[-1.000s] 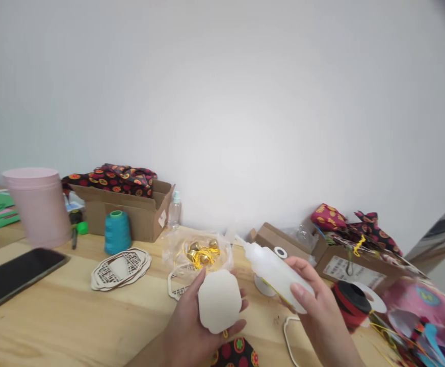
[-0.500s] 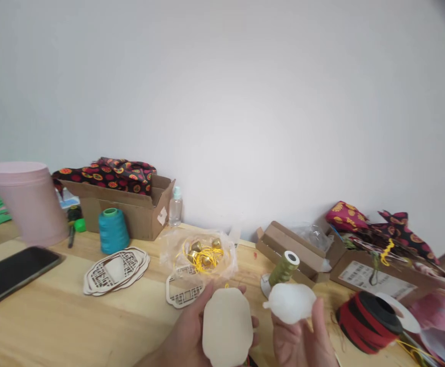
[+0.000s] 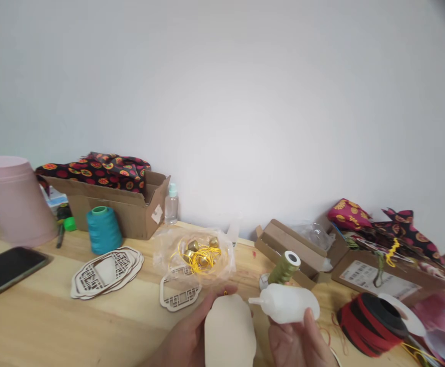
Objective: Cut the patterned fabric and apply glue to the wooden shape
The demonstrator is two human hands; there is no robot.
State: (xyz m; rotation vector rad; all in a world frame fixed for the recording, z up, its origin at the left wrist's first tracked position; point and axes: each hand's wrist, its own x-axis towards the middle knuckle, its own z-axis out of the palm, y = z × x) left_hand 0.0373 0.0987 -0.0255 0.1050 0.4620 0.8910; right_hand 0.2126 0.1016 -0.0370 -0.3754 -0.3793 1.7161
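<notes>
My left hand (image 3: 186, 334) is closed around a pale wooden plaque (image 3: 230, 331) with scalloped corners, its blank face toward me. A bit of yellow cord shows at the plaque's top edge. In my right hand (image 3: 296, 341) lies a white squeeze bottle (image 3: 291, 304), tipped on its side, its thin nozzle pointing left just beyond the plaque's upper right corner. Behind my left hand a cut-out lattice frame (image 3: 180, 295) rests partly under a clear plastic bag (image 3: 164, 247) holding gold bells (image 3: 192, 246) and yellow cord. A stack of similar wooden lattice pieces (image 3: 107, 272) lies farther left.
Along the left stand a pink bin (image 3: 16, 204), a phone (image 3: 10, 270), a teal thread cone (image 3: 103, 229), a fabric-filled carton (image 3: 107, 209) and a small spray bottle (image 3: 172, 206). Rightward are an olive thread spool (image 3: 283, 270), open cartons (image 3: 375, 275) and a red ribbon roll (image 3: 373, 326).
The squeeze bottle has turned so its nozzle shows more fully and sits nearer the plaque. The plaque has dropped slightly in view. The camera has shifted a little.
</notes>
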